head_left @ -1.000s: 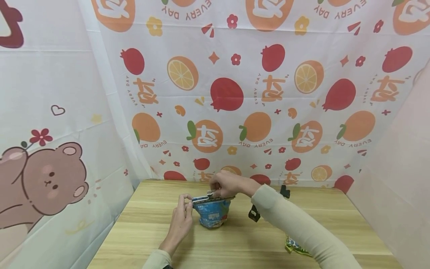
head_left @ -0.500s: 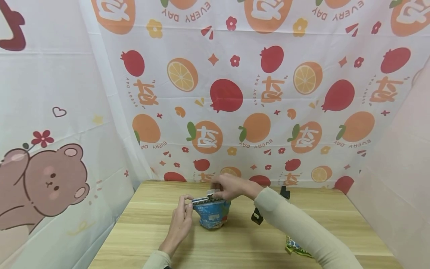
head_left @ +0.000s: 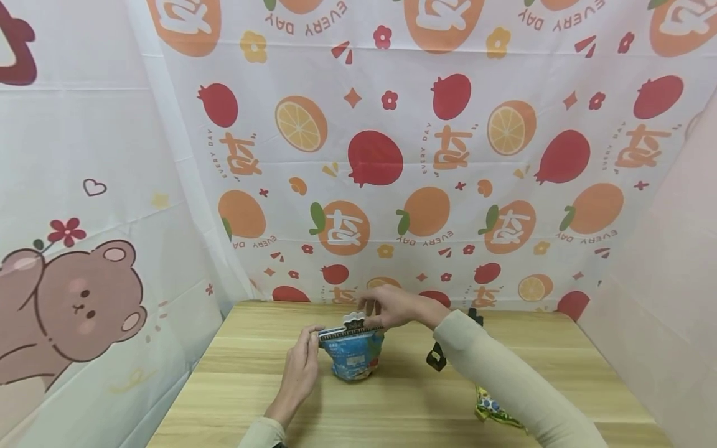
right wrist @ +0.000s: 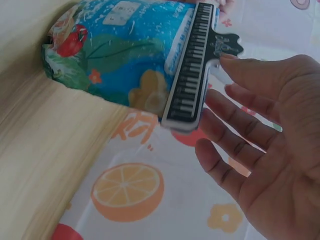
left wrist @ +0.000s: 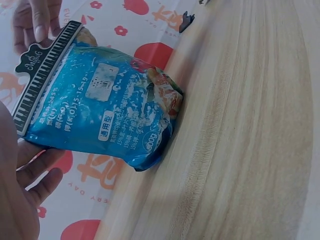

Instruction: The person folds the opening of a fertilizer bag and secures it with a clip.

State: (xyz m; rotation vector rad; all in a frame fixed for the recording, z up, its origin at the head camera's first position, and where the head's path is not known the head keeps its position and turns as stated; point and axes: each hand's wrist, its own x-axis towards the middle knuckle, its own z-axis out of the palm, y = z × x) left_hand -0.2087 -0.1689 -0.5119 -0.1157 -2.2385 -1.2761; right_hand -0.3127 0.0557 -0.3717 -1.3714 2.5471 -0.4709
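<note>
A blue printed plastic bag, its print reading 500g, stands on the wooden table with its top edge pressed flat. Across that edge sits a long bag clip with a piano-key pattern and a black, scalloped handle marked Music. My left hand pinches the clip's left end at the bag's corner, thumb on one side and index finger on the other. Fingers spread, my right hand is beside the clip's other half; its thumb tip is right at the handle and it grips nothing.
Behind the right forearm lies a black object, partly hidden, with another black piece farther back. A yellow-green patterned packet lies partly under the right sleeve. A fruit-print curtain hangs behind the table.
My right hand has let go of the clip's handle and drawn slightly right, so the handle now shows. The left hand and the bag have stayed nearly in place.
</note>
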